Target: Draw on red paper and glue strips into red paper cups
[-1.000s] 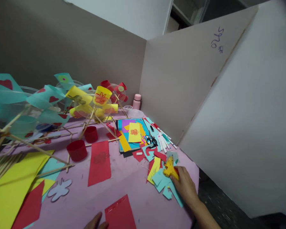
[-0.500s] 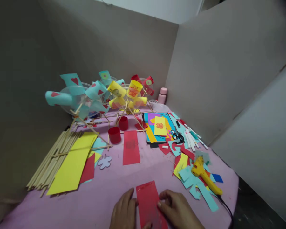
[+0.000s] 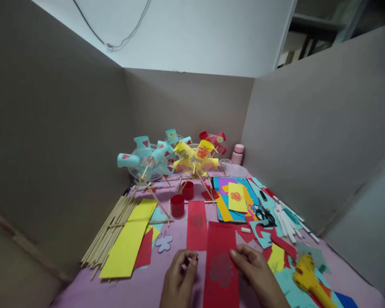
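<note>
A red paper strip with a faint flower drawing stands raised between my hands. My right hand pinches its right edge between thumb and fingers. Just left of the strip, my left hand has its fingers curled and thumb near the fingertips, apart from the paper; no object shows clearly in it. Behind lies another red strip with a drawing, flat on the pink cloth. Two rolled red paper rings, one nearer and one farther, stand beyond it.
Wooden sticks and yellow paper lie left, beside a flower cutout. Paper-bladed wheels on stick frames stand at the back. Scissors, markers, paper scraps and a yellow glue gun lie right.
The red strip has been lifted off the cloth by my right hand. My left hand has come away from the strip's edge. The camera view has tilted up.
</note>
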### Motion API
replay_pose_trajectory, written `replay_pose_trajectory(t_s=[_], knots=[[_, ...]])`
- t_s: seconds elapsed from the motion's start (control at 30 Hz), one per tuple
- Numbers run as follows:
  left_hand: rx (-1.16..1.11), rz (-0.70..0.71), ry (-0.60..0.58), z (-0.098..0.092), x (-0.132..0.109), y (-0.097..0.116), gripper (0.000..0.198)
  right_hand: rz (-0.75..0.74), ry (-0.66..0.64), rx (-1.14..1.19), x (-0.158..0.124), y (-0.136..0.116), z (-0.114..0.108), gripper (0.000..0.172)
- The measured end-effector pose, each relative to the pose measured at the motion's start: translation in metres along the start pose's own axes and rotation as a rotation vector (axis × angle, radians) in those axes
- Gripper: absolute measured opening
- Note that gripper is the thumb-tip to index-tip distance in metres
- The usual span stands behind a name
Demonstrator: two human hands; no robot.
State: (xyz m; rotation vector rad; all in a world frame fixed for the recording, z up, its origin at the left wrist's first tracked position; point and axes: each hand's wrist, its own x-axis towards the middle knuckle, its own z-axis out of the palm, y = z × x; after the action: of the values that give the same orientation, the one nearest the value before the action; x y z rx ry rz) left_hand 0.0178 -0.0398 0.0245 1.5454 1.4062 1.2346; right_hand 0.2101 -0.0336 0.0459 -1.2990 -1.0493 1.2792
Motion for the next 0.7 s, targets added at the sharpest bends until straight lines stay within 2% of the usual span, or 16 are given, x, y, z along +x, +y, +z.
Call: replay_pose_trajectory(t_s=[0.1, 0.2, 0.33, 0.43, 0.57, 0.7], knots=[[-0.211, -0.071, -0.102, -0.001, 0.029, 0.019, 0.038, -0.038, -0.028, 0.01, 0.015, -0.013, 0.01, 0.054], [-0.331, -0.076, -0.164, 0.005, 0.048, 0.021, 0.038, -0.067, -0.07, 0.021, 0.025, -0.008, 0.015, 0.052], [-0.337, -0.111, -0.156, 0.01, 0.058, 0.015, 0.039, -0.137, -0.085, -0.02, 0.03, 0.007, 0.018, 0.051], [-0.348, -0.116, -0.096, 0.005, 0.058, 0.015, 0.038, -0.058, -0.097, -0.012, 0.032, 0.019, 0.015, 0.054], [-0.213, 0.046, 0.091, -0.014, 0.054, 0.023, 0.031, 0.159, -0.156, -0.004, 0.039, 0.038, 0.011, 0.065], [-0.16, 0.266, 0.141, -0.023, 0.045, 0.034, 0.026, 0.225, -0.321, 0.076, 0.041, 0.051, 0.021, 0.061]])
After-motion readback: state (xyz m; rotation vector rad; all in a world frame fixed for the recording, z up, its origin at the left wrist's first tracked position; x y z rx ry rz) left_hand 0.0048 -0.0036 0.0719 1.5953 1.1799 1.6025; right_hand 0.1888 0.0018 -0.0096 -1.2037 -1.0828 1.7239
